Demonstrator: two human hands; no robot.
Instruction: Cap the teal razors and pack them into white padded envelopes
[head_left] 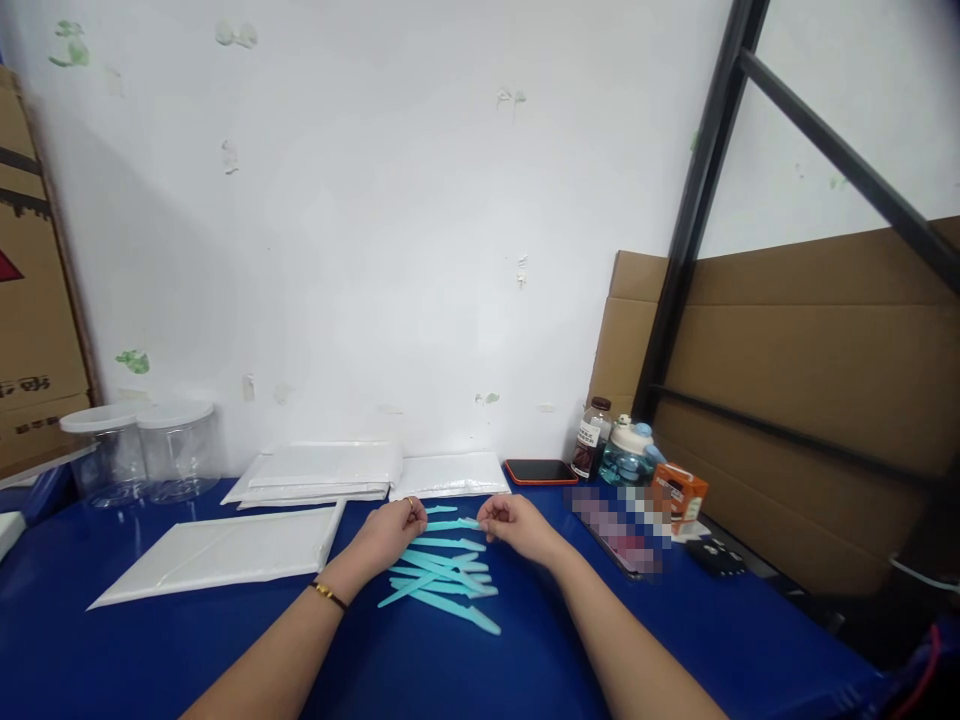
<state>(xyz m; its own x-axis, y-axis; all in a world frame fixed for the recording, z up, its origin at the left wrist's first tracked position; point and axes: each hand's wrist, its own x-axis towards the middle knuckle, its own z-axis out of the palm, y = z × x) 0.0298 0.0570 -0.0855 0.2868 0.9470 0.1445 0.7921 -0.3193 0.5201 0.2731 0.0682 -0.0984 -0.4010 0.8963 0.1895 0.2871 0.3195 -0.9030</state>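
Observation:
Several thin turquoise plastic sticks (442, 580) lie in a loose heap on the blue table (225, 650). My left hand (394, 530) and my right hand (510, 522) are closed, each pinching an end of one turquoise stick (452, 524) held level just above the far edge of the heap. A gold bracelet is on my left wrist. A white padded envelope (225, 550) lies flat to the left of my left hand.
More white padded envelopes (322, 470) are stacked by the wall. Two clear lidded jars (142, 450) stand far left. An orange-cased phone (540, 470), a brown bottle (592, 435), a blue water bottle (626, 455) and an orange box (679, 495) sit right. Cardboard and a black frame fill the right.

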